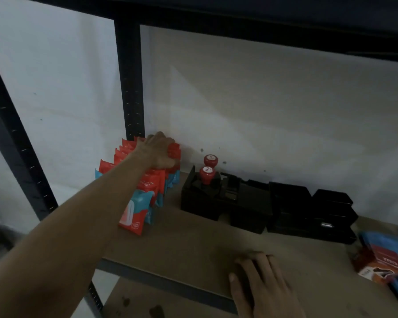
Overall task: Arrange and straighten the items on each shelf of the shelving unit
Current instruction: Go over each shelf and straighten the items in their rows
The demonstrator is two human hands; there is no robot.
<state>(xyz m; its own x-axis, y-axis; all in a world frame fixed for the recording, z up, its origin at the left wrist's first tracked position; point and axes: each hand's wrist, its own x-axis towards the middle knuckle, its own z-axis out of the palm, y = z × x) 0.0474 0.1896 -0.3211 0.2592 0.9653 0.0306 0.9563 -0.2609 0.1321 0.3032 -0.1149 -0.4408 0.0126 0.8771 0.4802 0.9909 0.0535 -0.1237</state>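
A row of red and teal packets (pixel 145 191) stands upright at the left end of the brown shelf board (pixel 193 244), running back to the wall. My left hand (pixel 160 151) reaches to the rear of that row and is closed on the top of a red packet (pixel 174 149) by the wall. My right hand (pixel 262 281) lies flat, fingers spread, on the front edge of the shelf board and holds nothing.
Black plastic boxes (pixel 257 203) sit along the wall, two red-capped stamps (pixel 207 173) on the leftmost. Brown and blue packages (pixel 381 262) lie at the right edge. A dark upright post (pixel 130 88) stands behind the packets; the upper shelf (pixel 262 19) hangs overhead.
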